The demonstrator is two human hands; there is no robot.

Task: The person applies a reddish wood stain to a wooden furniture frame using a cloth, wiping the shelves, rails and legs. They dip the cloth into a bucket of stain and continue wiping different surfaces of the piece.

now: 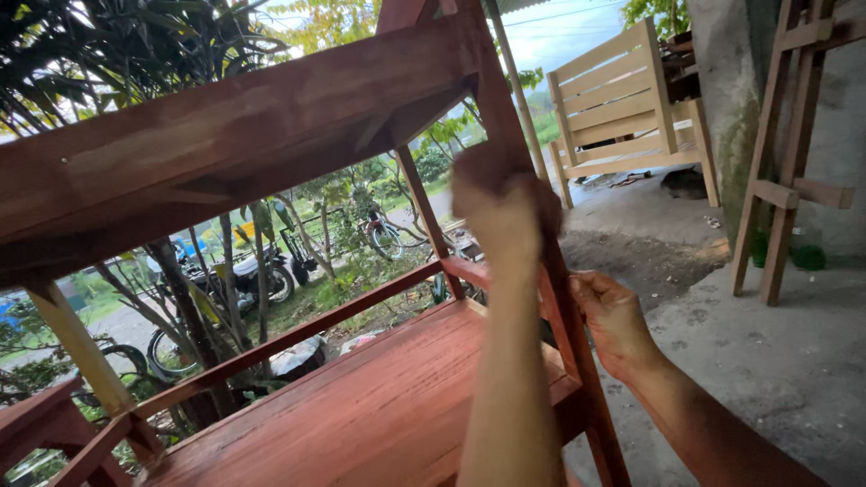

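Head view: red-stained wooden shelf unit [361,406] tilted, filling frame left to centre. Left hand [501,212] blurred, pressed vs. front upright post [577,352] w/ dark pad or cloth; grip can't tell. Right hand [613,320] curled round same post lower down, fingers closed. Unstained wooden bench [622,108] behind, on concrete floor [776,361].

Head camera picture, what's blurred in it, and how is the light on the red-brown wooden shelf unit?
In the head view, the left hand is smeared by motion blur against the shelf unit's front post; the right hand, gripping that post lower down, is sharper. The red-brown stained wooden shelf unit is softly, evenly lit, without hard shadows. The sky behind is washed out, and the frame is tilted.
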